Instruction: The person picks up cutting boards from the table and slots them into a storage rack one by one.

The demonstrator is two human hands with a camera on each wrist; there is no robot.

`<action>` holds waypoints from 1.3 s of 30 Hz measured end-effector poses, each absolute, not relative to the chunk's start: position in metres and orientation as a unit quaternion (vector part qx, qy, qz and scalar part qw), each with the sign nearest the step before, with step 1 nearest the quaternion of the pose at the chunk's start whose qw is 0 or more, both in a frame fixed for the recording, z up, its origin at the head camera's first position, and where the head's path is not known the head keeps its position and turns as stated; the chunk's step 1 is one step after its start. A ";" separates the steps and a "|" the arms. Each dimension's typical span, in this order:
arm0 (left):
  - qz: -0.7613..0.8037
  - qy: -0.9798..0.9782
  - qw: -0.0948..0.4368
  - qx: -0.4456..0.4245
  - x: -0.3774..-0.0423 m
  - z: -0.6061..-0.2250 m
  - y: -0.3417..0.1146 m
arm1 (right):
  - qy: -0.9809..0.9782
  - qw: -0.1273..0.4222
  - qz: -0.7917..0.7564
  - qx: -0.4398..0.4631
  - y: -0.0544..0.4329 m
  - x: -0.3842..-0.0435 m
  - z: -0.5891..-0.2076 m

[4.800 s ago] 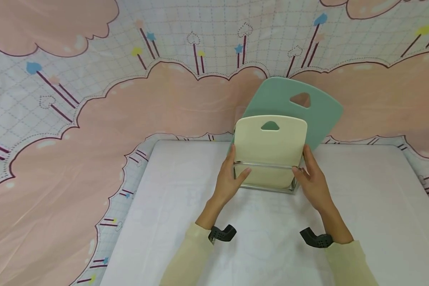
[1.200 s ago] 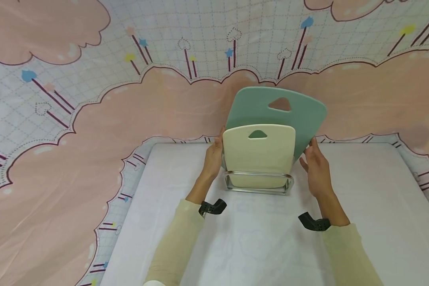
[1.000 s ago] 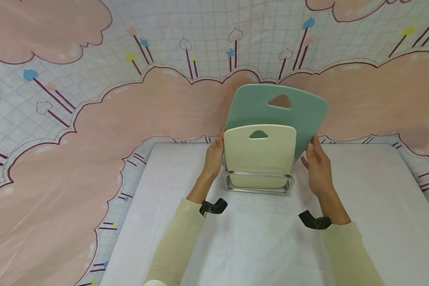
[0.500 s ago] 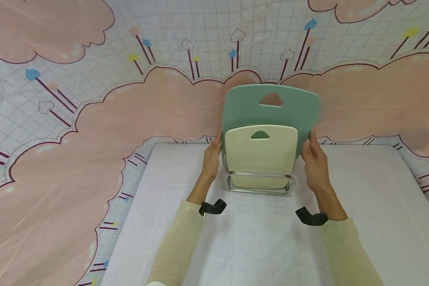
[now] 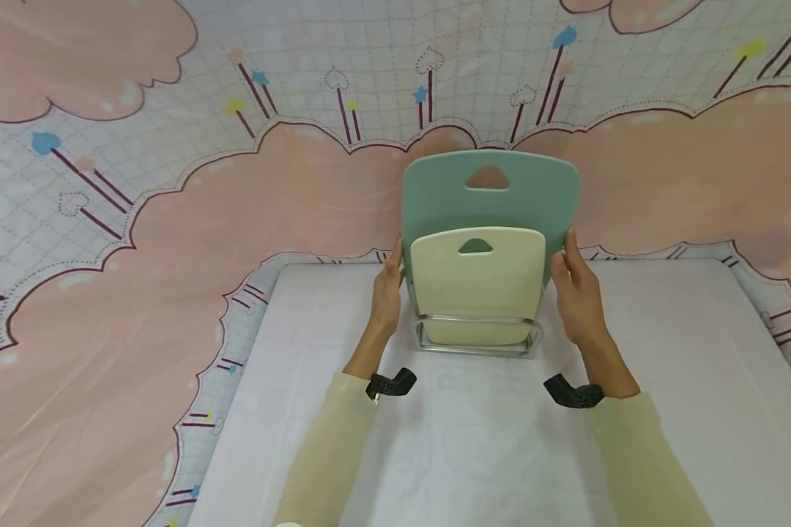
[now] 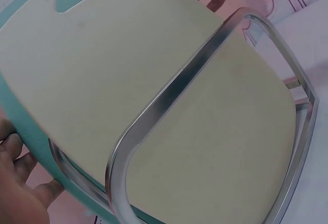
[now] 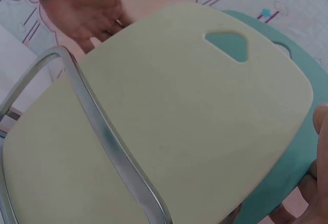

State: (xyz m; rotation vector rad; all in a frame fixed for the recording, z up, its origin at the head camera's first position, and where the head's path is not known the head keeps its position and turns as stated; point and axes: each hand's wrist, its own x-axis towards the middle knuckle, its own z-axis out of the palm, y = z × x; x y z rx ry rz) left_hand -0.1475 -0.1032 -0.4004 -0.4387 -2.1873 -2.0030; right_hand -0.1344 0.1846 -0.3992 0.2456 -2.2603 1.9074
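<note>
A green cutting board stands upright and level behind a smaller cream cutting board. Both have a handle cutout near the top. They sit in a silver metal rack, whose front bar crosses the cream board. My left hand touches the green board's left edge with extended fingers; its thumb stands away from the boards in the right wrist view. On the other side, my right hand holds the green board's right edge, thumb in front and fingers behind. The green board's lower part is hidden.
The rack rests on a white-covered table. Behind it hangs a patterned cloth with pink cloud shapes. A black camera band is on each wrist.
The green board has turned from a rightward tilt to level and shifted left behind the cream board. Both hands have moved from the rack and cream board's sides to the green board's edges.
</note>
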 end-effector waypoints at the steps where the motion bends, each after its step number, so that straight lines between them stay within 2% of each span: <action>1: -0.668 -0.727 0.072 -0.144 -0.147 -0.401 -0.104 | -0.760 0.088 0.639 0.084 0.183 -0.133 -0.395; 5: -0.679 -0.717 0.074 -0.139 -0.146 -0.403 -0.107 | -0.763 0.089 0.635 0.083 0.178 -0.135 -0.390; 12: -0.698 -0.700 0.072 -0.132 -0.141 -0.402 -0.110 | -0.772 0.070 0.629 0.062 0.178 -0.149 -0.403; 25: -0.601 -0.786 0.075 -0.122 -0.140 -0.399 -0.106 | -0.733 0.079 0.668 0.104 0.174 -0.133 -0.378; 39: -0.633 -0.761 0.053 -0.128 -0.150 -0.414 -0.114 | -0.776 0.063 0.624 0.066 0.192 -0.144 -0.415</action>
